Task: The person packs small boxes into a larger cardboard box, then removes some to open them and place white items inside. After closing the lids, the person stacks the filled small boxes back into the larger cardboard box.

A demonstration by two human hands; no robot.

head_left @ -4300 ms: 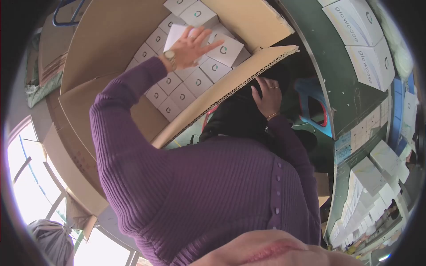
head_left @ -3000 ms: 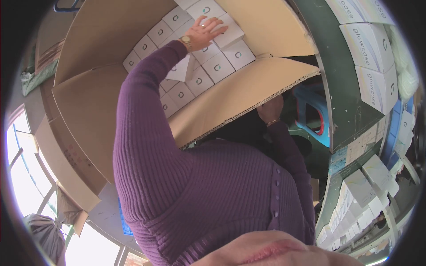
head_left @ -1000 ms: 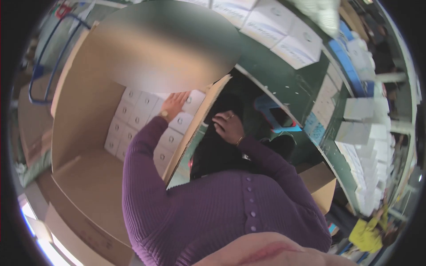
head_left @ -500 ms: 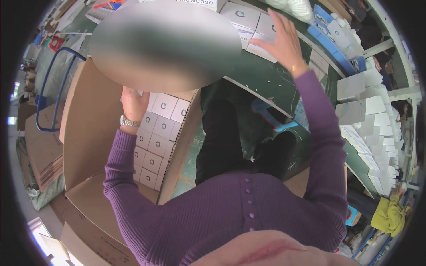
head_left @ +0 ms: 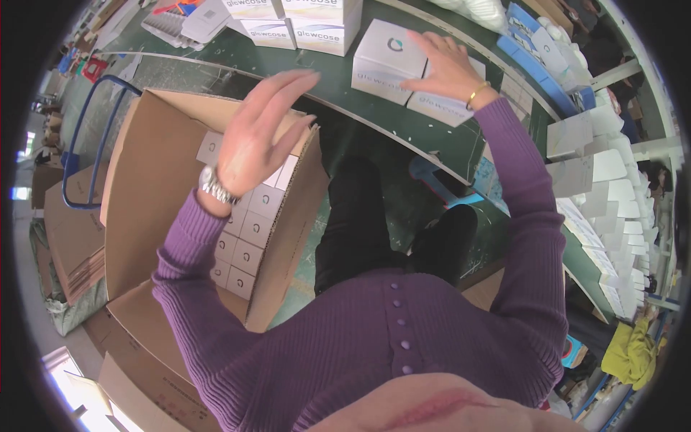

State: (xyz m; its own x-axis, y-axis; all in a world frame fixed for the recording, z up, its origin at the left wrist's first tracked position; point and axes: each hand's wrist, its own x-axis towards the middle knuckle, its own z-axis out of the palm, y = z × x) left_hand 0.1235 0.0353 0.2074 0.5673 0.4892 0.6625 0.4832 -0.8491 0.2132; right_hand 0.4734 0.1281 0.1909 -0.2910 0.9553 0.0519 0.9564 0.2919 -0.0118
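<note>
My left hand [head_left: 255,133], with a metal watch on its wrist, is raised over the big cardboard carton [head_left: 169,129], its fingers stretched out and holding nothing. Inside that carton, rows of small white boxes [head_left: 255,229] with a round logo are packed side by side; my hand hides some of them. On the green bench my right hand [head_left: 450,68] is open, thumb and fingers apart, overlapping two larger white glewcose boxes. The left one [head_left: 385,61] shows its logo top, and the right one [head_left: 443,108] is partly covered by my hand.
More glewcose boxes [head_left: 320,36] are stacked at the bench's back. A blue bin [head_left: 536,61] stands at the far right, near long rows of white cartons [head_left: 612,194]. A blue trolley handle [head_left: 72,155] rises left of the carton. A person in yellow [head_left: 630,353] is at lower right.
My left hand has come up from inside the carton towards the bench. My right hand has moved down over the two boxes. The view has shifted, showing more of the stacked boxes.
</note>
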